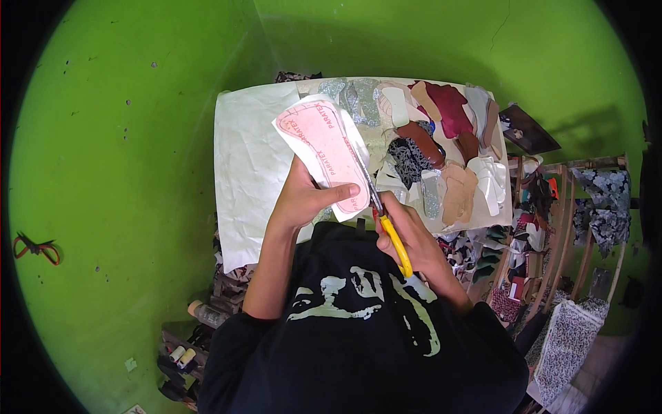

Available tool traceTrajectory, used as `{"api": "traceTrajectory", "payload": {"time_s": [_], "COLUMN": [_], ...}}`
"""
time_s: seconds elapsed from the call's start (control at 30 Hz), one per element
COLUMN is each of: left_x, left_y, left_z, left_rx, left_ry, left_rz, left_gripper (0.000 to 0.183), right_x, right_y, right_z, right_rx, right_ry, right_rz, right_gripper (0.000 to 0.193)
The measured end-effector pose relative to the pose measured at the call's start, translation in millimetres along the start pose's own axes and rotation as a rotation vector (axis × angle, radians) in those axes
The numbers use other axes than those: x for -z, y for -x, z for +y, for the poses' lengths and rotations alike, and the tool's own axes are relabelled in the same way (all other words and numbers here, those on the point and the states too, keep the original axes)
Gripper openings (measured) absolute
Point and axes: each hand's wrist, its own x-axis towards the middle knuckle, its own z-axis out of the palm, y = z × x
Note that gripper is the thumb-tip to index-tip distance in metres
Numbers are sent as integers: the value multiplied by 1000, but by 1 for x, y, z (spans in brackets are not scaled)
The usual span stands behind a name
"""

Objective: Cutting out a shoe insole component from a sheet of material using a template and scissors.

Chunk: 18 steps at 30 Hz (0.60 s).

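Observation:
Between the thumb and fingers of my left hand [303,198] is a pink insole board piece [316,143] with a white margin. A shoe-sole outline is drawn on it. Scissors with yellow handles [396,245] are gripped in my right hand [412,238]. Their dark blades [365,176] point up and lie along the right edge of the board, near its lower end. The hand partly hides the handle loops. How far apart the blades stand is hard to make out.
A white sheet [252,152] covers the table's left part. On the right lie cut pieces: maroon material [448,110], brown sole shapes [422,143], beige soles [458,193] and black patterned fabric [405,160]. A wooden rack [552,238] with scraps stands right. Red-handled scissors [38,248] hang on the green wall.

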Motion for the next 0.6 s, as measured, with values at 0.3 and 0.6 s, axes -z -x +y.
{"api": "traceTrajectory", "payload": {"time_s": [0.3,0.6], "left_x": [-1,10], "left_y": [-2,0], "left_z": [-1,-8], "left_rx": [91,26], "left_ry": [10,134], "left_rz": [19,33], "left_gripper": [82,76], "right_x": [1,5], "right_y": [-5,-7], "right_z": [-10,15], "right_rx": [-97,-17], "right_ry": [-107,-198], "right_rz": [-11,-54], "right_gripper": [58,66]}}
